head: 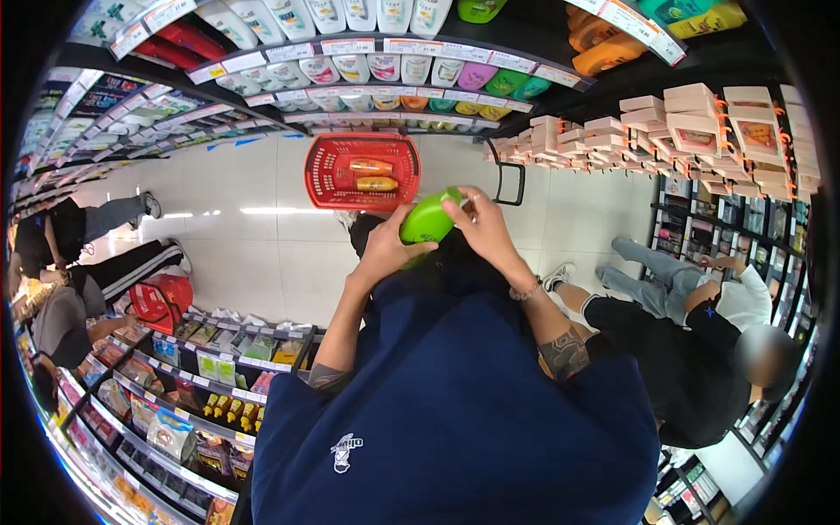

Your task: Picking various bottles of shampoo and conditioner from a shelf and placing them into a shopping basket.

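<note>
A green plastic bottle (430,216), apparently shampoo or body wash, is held tilted in front of my body. My left hand (387,244) wraps around its lower body, thumb across the front. At the upper end, the fingers of my right hand (482,223) grip the bottle's cap (451,195). Just beyond the bottle, a red plastic shopping basket (315,187) rests on the tiled floor. Inside it lie an orange bottle (371,167) and a yellow-orange bottle (377,184), side by side.
Shelves of bottles (413,69) with price tags face me. Small boxes hang on a rack (695,131) at right. The basket's black handle (512,184) extends rightward. People stand at right (676,367) and left (59,315); another red basket (161,302) is at left.
</note>
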The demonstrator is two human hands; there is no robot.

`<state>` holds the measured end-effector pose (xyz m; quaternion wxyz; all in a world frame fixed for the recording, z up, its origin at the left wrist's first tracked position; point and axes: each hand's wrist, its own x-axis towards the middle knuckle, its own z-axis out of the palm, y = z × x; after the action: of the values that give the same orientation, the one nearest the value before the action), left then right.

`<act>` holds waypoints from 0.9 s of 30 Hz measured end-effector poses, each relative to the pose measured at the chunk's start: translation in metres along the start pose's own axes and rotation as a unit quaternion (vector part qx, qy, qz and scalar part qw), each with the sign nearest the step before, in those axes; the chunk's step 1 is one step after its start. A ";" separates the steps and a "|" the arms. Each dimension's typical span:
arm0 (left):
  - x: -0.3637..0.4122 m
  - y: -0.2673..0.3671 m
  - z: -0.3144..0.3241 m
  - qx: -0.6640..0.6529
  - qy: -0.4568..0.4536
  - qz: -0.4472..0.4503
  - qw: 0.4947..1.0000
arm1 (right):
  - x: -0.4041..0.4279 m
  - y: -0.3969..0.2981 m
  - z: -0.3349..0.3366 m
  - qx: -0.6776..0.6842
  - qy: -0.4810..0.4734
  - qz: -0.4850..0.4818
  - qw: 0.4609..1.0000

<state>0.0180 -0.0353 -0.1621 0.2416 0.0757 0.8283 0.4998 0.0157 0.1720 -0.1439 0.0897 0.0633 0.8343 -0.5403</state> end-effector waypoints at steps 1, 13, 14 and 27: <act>-0.002 0.000 -0.001 -0.020 0.003 -0.005 1.000 | 0.007 0.001 0.000 0.016 -0.019 0.003 1.000; -0.002 -0.002 -0.026 -0.298 -0.056 -0.027 0.953 | 0.054 0.004 0.040 0.236 -0.049 0.165 0.956; -0.002 -0.006 -0.027 -0.283 -0.067 -0.050 0.955 | 0.057 0.011 0.048 0.220 -0.046 0.176 0.958; 0.005 -0.136 0.002 -0.167 -0.256 -0.075 0.949 | 0.032 0.108 0.057 0.157 -0.406 0.249 0.865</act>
<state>0.0305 -0.0981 -0.2821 0.4913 0.0970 0.6471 0.5749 0.0110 0.1643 -0.2698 0.5409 0.0572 0.5846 -0.6019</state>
